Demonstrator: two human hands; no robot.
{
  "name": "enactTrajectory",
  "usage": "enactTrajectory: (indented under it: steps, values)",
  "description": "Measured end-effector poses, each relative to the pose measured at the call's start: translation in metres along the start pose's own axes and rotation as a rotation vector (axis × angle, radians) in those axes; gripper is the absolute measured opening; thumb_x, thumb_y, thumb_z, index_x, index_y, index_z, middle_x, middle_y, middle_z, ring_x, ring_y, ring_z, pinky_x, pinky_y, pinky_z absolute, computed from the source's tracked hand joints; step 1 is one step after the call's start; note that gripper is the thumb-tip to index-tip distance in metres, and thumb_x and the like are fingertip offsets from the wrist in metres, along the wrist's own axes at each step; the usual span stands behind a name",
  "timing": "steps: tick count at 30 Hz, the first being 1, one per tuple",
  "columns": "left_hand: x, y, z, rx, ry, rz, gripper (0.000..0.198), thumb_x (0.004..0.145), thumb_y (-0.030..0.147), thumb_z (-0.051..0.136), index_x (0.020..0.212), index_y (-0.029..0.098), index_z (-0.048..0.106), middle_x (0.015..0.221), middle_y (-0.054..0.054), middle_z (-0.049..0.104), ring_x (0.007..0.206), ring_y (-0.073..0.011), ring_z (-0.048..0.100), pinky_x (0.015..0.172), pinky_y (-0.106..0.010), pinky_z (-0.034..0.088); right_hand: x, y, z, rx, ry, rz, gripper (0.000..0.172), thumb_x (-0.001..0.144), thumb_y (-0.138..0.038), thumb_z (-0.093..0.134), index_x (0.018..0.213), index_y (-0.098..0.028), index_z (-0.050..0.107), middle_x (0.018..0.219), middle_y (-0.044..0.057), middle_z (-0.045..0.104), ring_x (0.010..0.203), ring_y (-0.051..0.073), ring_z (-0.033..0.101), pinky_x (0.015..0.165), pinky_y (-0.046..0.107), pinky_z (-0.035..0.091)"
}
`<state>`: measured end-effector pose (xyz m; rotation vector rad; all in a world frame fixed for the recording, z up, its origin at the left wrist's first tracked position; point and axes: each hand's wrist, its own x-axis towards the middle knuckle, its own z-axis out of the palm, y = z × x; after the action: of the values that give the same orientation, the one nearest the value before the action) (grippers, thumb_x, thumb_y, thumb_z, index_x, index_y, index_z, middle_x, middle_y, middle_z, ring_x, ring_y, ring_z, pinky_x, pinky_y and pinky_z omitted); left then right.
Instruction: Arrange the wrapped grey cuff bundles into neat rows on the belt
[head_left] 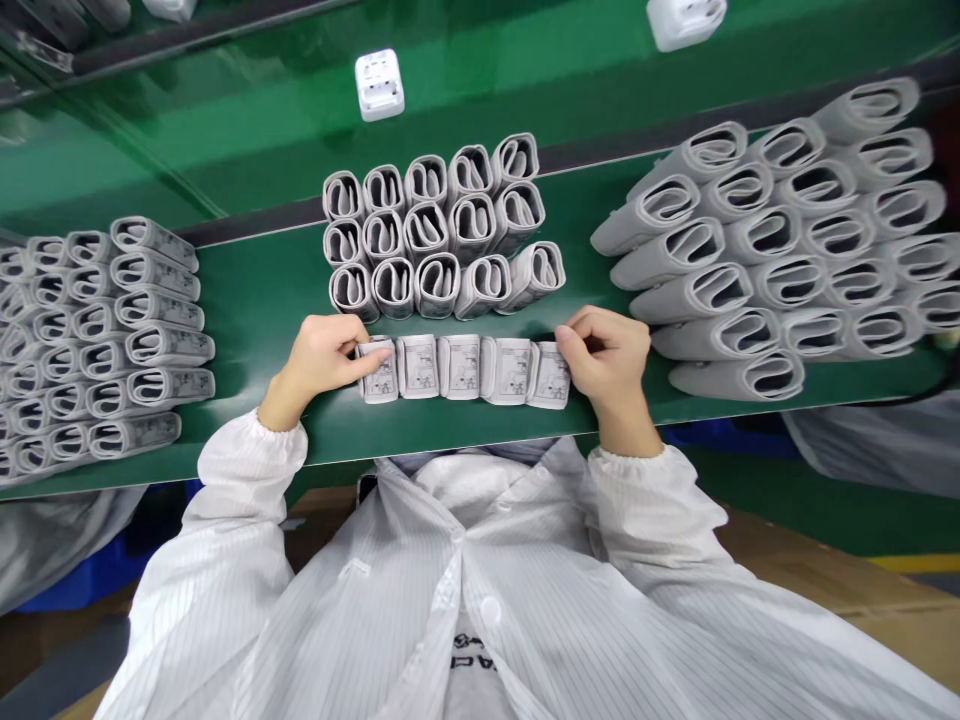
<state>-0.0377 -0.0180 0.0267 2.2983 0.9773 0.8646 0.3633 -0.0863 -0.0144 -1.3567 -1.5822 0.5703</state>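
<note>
A row of five flattened rolls of light grey fabric with black printed drawings (460, 367) lay on the dark green worktop (255, 330), close to its near edge. The rolls looked light and soft, springy where the fabric folded over, and hardly fragile; the matt cloth seemed unlikely to slip, though loose layers might have uncoiled or the row buckled in the middle if squeezed hard. The two outer ends appeared the best places to take hold, with gentle inward pressure. The row sat between the hands, touched at both ends. The left hand (324, 355) pinched the leftmost roll, its thumb laid across the printed face and its fingers curled behind. The right hand (609, 355) was curled, thumb and forefinger at the upper outer corner of the rightmost roll; whether it truly gripped could not be told. Just beyond the row stood a block of grey rolls in three tiers (437, 285), with a larger grey stack well to the left (169, 345) and a pale grey stack to the right (701, 292).
</note>
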Motion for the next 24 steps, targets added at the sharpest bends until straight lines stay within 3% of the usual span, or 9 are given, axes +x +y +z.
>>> enactTrajectory:
  steps: [10,16,24]
  values:
    - [-0.0008,-0.0028,-0.0004,0.022,0.017,0.037,0.054,0.098,0.050,0.084,0.065,0.023,0.051,0.054,0.009,0.034,0.049,-0.0086,0.032,0.054,-0.029,0.025,-0.0006,0.0018,0.0016,0.022,0.025,-0.044,0.061,0.106,-0.056,0.076,0.061,-0.027,0.047,0.061,0.001,0.057,0.053,0.018,0.048,0.055,0.039,0.039]
    - [-0.0009,-0.0033,-0.0005,0.052,0.017,0.063,0.054,0.099,0.050,0.083,0.065,0.023,0.050,0.053,0.009,0.033,0.048,-0.0089,0.030,0.053,-0.030,0.025,-0.0014,0.0018,0.0002,-0.010,0.048,0.005,0.063,0.105,-0.061,0.075,0.061,-0.028,0.044,0.062,0.002,0.057,0.055,0.019,0.047,0.056,0.040,0.040]
    - [0.0009,-0.0025,0.0009,0.055,0.066,0.194,0.051,0.104,0.042,0.080,0.068,0.022,0.051,0.054,0.010,0.037,0.047,-0.0079,0.032,0.052,-0.028,0.025,-0.0015,0.0027,0.0002,0.012,0.055,-0.047,0.056,0.107,-0.051,0.075,0.064,-0.028,0.048,0.064,0.001,0.058,0.054,0.019,0.047,0.056,0.039,0.040]
